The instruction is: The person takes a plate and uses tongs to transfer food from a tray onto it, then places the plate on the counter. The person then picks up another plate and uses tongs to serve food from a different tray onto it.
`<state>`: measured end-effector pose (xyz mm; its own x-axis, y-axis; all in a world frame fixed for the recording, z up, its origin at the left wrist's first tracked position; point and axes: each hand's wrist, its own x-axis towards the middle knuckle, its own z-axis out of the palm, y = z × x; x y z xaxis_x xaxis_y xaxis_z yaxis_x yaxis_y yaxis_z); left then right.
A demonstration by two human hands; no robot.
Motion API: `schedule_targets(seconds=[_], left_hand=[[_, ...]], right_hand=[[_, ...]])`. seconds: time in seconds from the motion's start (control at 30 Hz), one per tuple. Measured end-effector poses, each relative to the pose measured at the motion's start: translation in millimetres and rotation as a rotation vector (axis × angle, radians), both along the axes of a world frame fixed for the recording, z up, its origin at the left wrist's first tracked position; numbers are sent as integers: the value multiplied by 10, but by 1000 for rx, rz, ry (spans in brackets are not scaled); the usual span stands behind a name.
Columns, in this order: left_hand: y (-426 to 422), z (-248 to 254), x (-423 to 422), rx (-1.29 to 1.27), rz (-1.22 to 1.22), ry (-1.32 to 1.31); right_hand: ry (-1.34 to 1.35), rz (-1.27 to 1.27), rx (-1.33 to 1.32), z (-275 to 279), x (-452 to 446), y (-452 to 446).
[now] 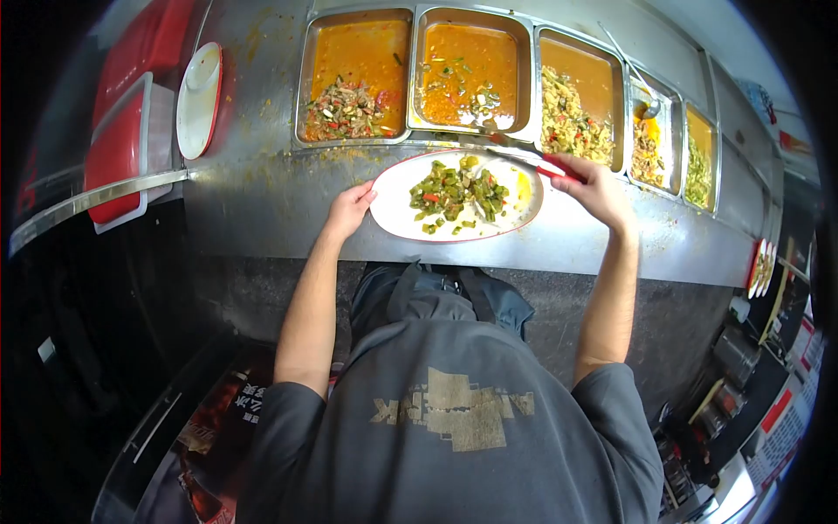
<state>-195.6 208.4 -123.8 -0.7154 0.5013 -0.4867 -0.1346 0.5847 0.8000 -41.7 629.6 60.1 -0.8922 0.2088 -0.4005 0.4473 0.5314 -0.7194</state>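
Observation:
An oval white plate [388,218] with a red rim lies at the counter's near edge, below the trays. Chopped green vegetables [454,190] with bits of red are heaped on it. My left hand [351,210] grips the plate's left rim, thumb on top. My right hand [595,188] is closed around the red handle of metal tongs [552,166]. Their slim arms point left over the plate's upper right edge; the tips are hard to make out against the tray rim.
Along the back stand several metal trays of food: meat in orange sauce [345,113], orange soup [467,74], a yellow dish [567,118]. A spoon [650,109] rests in a tray [670,131] farther right. At left are another plate [202,109] and red bins [118,157].

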Motion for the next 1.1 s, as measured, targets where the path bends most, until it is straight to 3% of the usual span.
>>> schedule_targets(seconds=[0.1,0.27,0.4,0.77,1.1], left_hand=[[-17,-60,2,1,9,19],[-44,-145,2,25,19,-2],[-29,-83,10,18,17,22],[-40,-123,-7,35,9,12],[-62,-183,-6,49,10,25]], right_hand=[[-14,-141,354,-161,-128,-68],[9,-36,555,-636,-315,-77],[-45,-40,488,-766,-500,-210],[-77,107,751,-962,-775,-486],[27,-53,600,-1054,-593,-323]])
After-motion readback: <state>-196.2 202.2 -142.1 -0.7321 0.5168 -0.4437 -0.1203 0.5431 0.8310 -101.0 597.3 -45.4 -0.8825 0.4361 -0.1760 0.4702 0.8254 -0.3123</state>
